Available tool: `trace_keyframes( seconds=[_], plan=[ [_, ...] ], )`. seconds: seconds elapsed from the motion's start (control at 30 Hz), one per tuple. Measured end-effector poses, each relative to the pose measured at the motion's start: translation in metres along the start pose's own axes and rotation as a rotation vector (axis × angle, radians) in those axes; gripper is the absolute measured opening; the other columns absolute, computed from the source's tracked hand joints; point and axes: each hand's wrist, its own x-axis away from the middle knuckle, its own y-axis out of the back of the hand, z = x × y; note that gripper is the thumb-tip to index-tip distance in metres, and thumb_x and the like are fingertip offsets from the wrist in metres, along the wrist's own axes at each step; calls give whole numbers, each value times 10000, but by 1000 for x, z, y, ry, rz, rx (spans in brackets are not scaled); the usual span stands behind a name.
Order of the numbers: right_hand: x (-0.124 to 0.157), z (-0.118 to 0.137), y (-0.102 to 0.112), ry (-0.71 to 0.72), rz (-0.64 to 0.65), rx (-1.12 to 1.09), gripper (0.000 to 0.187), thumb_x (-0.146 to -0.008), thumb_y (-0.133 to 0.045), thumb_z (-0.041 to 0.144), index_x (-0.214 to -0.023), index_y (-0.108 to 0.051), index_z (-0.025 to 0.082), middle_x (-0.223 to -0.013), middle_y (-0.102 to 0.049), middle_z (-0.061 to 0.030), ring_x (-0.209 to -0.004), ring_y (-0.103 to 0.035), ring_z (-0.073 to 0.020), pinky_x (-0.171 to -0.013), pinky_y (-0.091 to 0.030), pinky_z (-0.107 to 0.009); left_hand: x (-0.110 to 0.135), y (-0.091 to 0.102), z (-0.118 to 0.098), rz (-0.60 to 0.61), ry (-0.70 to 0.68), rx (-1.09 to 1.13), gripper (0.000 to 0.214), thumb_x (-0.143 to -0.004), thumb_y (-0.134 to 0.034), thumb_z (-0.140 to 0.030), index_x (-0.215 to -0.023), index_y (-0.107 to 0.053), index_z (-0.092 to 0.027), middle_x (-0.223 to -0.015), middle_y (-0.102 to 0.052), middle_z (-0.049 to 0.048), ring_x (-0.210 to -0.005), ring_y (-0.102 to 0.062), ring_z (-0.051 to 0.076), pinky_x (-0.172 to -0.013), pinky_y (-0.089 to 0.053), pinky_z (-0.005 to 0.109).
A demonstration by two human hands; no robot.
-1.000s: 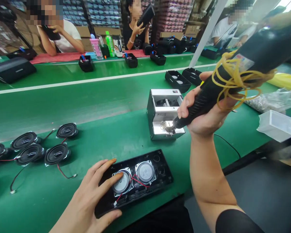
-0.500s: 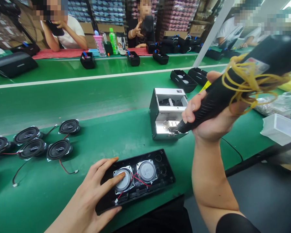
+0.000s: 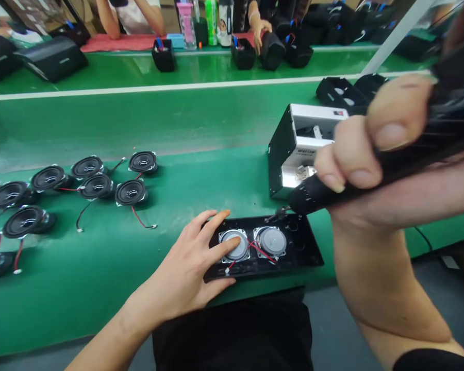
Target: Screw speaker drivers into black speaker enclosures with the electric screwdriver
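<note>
On the green workbench point(image 3: 100, 293), the open speaker enclosure point(image 3: 303, 252) lies directly before the person, apparently kept close for two-handed work. I observe a black electric screwdriver point(image 3: 313, 196) slanted down-left in the right hand point(image 3: 363, 159), fingers curled firmly round it; the left hand point(image 3: 189, 263), spread wide, clasps the enclosure's left end, one finger on the left speaker driver point(image 3: 234, 250), presumably to steady it. The bit point(image 3: 280, 212) points toward the right speaker driver's point(image 3: 272, 241) upper corner, contact indeterminable.

Blk box point(image 3: 311, 250) lies flat, open side up, L hand point(image 3: 191, 260) on its L end. Inside: 2 round gray speakers point(image 3: 272, 240) w/ red wires point(image 3: 263, 251), one under L hand's finger. Blk screwdriver point(image 3: 417, 157), in R hand point(image 3: 394, 193), slants down, tip near box's far edge.
</note>
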Motion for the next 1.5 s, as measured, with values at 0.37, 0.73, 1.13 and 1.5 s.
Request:
trace_keyframes(
  seconds=[0.37,0.73,1.13,1.5],
  plan=[
    [24,-55,-56,-94,173,-285,545,-985,-695,704,-1241,-561,243,-684,-566,80,-462,-481,-139,-412,-365,-287,2,1,1,13,-23,-87,565,-968,-736,-372,-1508,-602,-270,-1765,-269,159,-1584,-297,413,-1266,-406,640],
    [28,-70,-59,-134,180,-284,757,-877,-753,807,-1288,-558,202,-669,-603,77,-448,-486,-138,-415,-364,-283,1,0,1,0,-38,-81,567,-962,-717,-337,-1513,-606,-262,-1757,-286,149,-1571,-303,413,-1257,-416,644],
    [27,-78,-57,-164,246,-282,855,-844,-802,797,-1341,-494,174,-687,-602,71,-443,-474,-149,-424,-341,-308,2,-1,1,-4,-35,-83,579,-947,-739,-347,-1507,-617,-261,-1750,-303,146,-1576,-301,407,-1272,-406,632],
    [36,-91,-56,-105,286,-338,580,-920,-736,727,-1074,-484,228,-706,-573,65,-461,-465,-119,-421,-346,-274,-1,3,1,22,-24,-98,543,-980,-684,-332,-1513,-604,-260,-1719,-325,150,-1538,-334,396,-1243,-442,639]
  ],
)
